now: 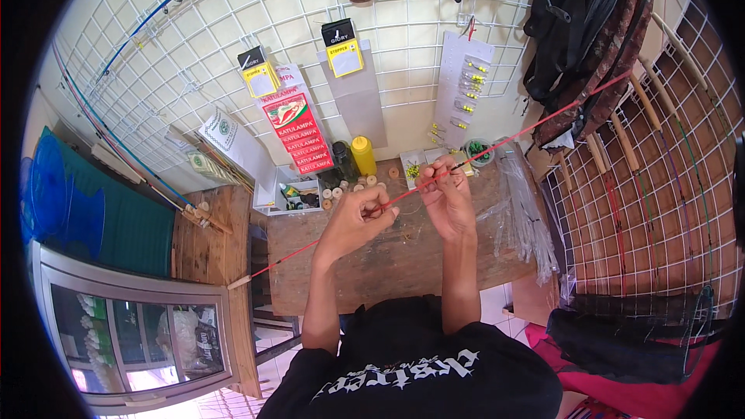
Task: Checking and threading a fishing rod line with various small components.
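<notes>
A thin red fishing rod (514, 138) runs slantwise across my view, from a pale handle end (240, 282) at the lower left up to the right. My left hand (355, 221) is closed around its middle part, thumb and fingers pinched together. Farther up the rod, my right hand (448, 200) also grips it, with the fingertips near a dark band on the shaft. Both hands are above the wooden table (388, 275). Whether a fine thread lies between the fingers I cannot make out.
At the table's back stand a yellow squeeze bottle (363, 155), several round cork pieces (337, 194) and a white box (268, 195). Clear plastic sleeves (520, 213) lie at the right. A glass cabinet (140, 334) stands left; rods hang on a white wire grid (652, 209).
</notes>
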The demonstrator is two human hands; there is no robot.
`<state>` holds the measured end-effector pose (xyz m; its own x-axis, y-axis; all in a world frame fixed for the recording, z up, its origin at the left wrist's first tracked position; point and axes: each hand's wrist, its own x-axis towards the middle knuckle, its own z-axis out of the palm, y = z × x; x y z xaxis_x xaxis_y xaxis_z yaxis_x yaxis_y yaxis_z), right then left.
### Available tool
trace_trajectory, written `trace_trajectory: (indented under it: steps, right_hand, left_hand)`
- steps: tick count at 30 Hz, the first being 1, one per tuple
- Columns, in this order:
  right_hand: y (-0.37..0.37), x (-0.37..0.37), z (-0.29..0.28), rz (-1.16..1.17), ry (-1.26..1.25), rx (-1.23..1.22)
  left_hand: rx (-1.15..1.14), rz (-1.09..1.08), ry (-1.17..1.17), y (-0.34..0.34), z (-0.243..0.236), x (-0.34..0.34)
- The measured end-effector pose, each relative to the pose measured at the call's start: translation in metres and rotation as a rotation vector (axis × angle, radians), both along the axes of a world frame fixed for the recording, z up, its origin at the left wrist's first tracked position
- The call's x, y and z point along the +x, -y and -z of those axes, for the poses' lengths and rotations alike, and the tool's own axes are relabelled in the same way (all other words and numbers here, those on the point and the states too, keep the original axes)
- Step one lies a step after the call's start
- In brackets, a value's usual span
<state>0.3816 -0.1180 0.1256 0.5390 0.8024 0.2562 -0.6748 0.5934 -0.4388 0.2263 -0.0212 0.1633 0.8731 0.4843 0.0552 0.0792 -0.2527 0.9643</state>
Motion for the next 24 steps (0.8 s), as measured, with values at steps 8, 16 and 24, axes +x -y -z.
trace_trajectory:
  steps: [8, 16, 24]
  right_hand:
    - [-0.008, -0.017, 0.003, -0.205, -0.293, 0.215]
    - [-0.007, -0.027, -0.001, -0.122, -0.287, 0.184]
    - [-0.010, -0.034, -0.011, 0.210, -0.096, 0.001]
  left_hand:
    - [-0.115, 0.082, -0.012, -0.006, -0.007, -0.005]
    - [-0.120, 0.050, 0.002, -0.014, 0.000, -0.005]
    - [0.326, 0.009, -0.162, -0.011, -0.030, -0.011]
